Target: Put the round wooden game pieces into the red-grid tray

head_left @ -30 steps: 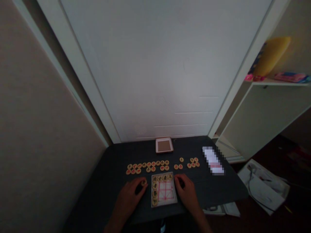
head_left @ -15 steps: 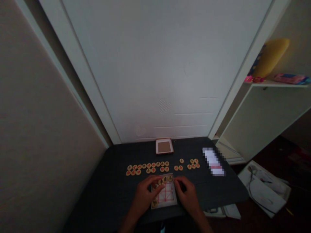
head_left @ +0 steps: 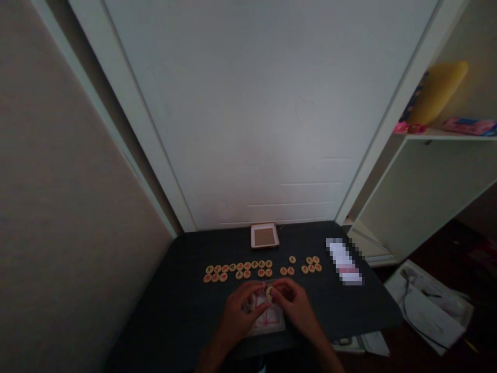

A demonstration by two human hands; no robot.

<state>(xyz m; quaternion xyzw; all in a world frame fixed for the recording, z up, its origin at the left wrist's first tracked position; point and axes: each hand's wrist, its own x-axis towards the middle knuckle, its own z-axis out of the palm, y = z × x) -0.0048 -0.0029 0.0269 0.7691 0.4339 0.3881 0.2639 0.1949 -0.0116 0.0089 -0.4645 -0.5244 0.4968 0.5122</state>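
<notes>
A small square board with red grid lines [head_left: 267, 320] lies near the front edge of the dark table [head_left: 174, 305]. My left hand [head_left: 238, 311] and my right hand [head_left: 297, 308] meet over its far half, fingers curled. A round wooden game piece [head_left: 269, 291] shows between their fingertips; which hand grips it I cannot tell. Beyond the hands lie rows of round wooden pieces [head_left: 238, 269] with red or dark marks, and a smaller group [head_left: 306, 265] to the right.
A small square lid or tray [head_left: 264, 235] sits at the table's far edge against a white door [head_left: 252, 114]. A blurred white packet [head_left: 344, 261] lies at the right. White shelves [head_left: 446, 137] stand on the right; papers and a bag [head_left: 427, 303] lie on the floor.
My left hand came in from the table left of the board and now sits over the board. My right hand shifted left to meet it, and both now cover the board's far half.
</notes>
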